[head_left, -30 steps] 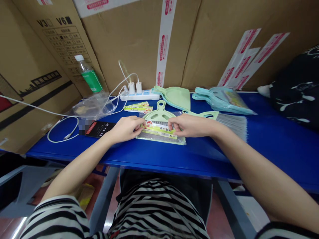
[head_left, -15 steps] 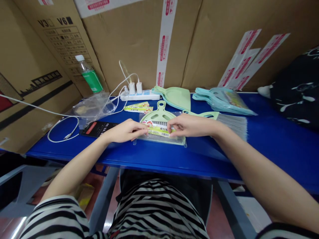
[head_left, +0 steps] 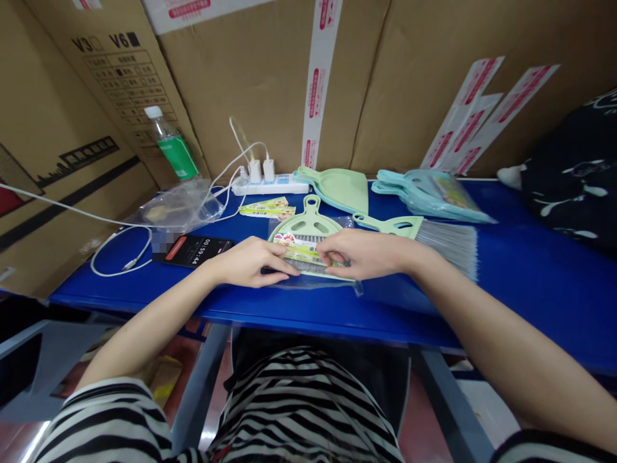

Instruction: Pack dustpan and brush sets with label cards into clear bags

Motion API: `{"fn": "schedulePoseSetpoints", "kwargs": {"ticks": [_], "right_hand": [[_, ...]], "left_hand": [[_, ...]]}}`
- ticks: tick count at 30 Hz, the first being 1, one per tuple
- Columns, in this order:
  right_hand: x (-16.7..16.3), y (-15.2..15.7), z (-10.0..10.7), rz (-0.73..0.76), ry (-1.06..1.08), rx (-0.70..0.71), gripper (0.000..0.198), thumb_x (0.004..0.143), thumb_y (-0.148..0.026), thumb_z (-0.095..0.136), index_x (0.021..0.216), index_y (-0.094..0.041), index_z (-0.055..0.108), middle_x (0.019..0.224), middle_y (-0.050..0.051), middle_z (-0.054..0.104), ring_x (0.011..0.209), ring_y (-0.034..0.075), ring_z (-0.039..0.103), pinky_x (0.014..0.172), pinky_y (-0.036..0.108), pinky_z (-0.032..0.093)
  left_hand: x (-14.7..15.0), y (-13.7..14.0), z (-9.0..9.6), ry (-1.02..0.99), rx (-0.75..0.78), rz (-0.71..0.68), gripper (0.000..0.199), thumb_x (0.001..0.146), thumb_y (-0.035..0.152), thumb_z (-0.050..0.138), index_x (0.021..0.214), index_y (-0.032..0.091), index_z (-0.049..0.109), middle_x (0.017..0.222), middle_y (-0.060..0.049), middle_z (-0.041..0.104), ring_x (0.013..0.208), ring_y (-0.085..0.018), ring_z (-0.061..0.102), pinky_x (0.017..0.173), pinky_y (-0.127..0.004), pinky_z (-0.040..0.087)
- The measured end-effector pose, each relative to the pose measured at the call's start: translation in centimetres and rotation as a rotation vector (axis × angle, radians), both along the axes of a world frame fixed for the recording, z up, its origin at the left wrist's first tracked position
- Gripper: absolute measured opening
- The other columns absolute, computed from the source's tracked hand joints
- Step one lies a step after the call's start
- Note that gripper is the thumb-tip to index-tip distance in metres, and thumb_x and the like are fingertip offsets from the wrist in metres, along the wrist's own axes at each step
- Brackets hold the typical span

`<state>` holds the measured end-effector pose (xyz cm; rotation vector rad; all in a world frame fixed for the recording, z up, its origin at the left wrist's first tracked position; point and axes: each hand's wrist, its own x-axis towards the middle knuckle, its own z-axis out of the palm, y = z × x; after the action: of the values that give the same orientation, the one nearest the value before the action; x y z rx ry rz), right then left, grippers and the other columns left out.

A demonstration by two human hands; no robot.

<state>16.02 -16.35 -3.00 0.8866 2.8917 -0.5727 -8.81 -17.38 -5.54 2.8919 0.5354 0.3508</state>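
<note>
In front of me a light green dustpan [head_left: 308, 223] lies with its handle pointing away, and a grey-bristled brush rests in its pan. Clear plastic bag [head_left: 314, 283] film surrounds the set. Across the bristles lies a yellow-green and white label card [head_left: 295, 245], its right end covered by my fingers. My left hand [head_left: 253, 262] is at the bag's lower left edge, thumb and forefinger nearly together on the film. My right hand [head_left: 361, 252] is closed with curled fingers at the right side, over the card's end and the film; its exact grip is partly hidden.
A green brush [head_left: 390, 225] with grey bristles lies at right. Behind are a green dustpan [head_left: 343, 188], bagged blue dustpans [head_left: 429, 193], label cards [head_left: 267, 209] and a power strip [head_left: 274, 186]. Leftward are a phone [head_left: 195, 249], white cable, plastic film and a bottle [head_left: 176, 151].
My left hand has moved slightly down and right along the bag's edge. My right hand has shifted left and down, covering more of the label card. More of the phone shows.
</note>
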Motion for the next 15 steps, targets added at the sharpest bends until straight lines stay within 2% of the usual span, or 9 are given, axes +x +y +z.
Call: {"fn": "schedulePoseSetpoints", "kwargs": {"ticks": [4,9,11,15], "right_hand": [[0.0,-0.1,0.1,0.004,0.033,-0.029,0.016,0.073,-0.008,0.049,0.066,-0.022,0.045,0.058,-0.005,0.046,0.053,0.011,0.042,0.056,0.025,0.032],[0.1,0.0,0.2,0.006,0.131,-0.036,0.017,0.073,-0.008,0.048,0.065,-0.022,0.042,0.056,-0.007,0.044,0.052,0.01,0.041,0.056,0.024,0.031],[0.1,0.0,0.2,0.021,0.161,-0.044,0.017,0.073,-0.008,0.047,0.066,-0.022,0.042,0.055,-0.007,0.044,0.052,0.01,0.041,0.056,0.024,0.031],[0.0,-0.1,0.1,0.024,0.154,-0.045,0.018,0.074,-0.008,0.047,0.065,-0.022,0.041,0.055,-0.007,0.044,0.051,0.009,0.041,0.056,0.023,0.031]], "left_hand": [[0.2,-0.4,-0.2,0.033,0.162,0.008,0.03,0.097,0.027,0.046,0.111,0.024,0.073,0.075,-0.002,0.063,0.063,-0.012,0.058,0.056,-0.022,0.041],[0.8,-0.7,-0.7,0.103,0.397,0.031,0.036,0.101,0.03,0.038,0.119,0.018,0.066,0.09,-0.006,0.069,0.075,-0.015,0.064,0.067,-0.024,0.049],[1.1,-0.8,-1.0,0.129,0.487,0.052,0.037,0.102,0.032,0.036,0.117,0.013,0.065,0.093,-0.008,0.07,0.078,-0.016,0.066,0.07,-0.027,0.052],[1.8,-1.1,-1.6,0.182,0.564,0.103,0.04,0.103,0.036,0.036,0.108,0.009,0.066,0.082,-0.008,0.067,0.074,-0.018,0.066,0.067,-0.028,0.052]]}}
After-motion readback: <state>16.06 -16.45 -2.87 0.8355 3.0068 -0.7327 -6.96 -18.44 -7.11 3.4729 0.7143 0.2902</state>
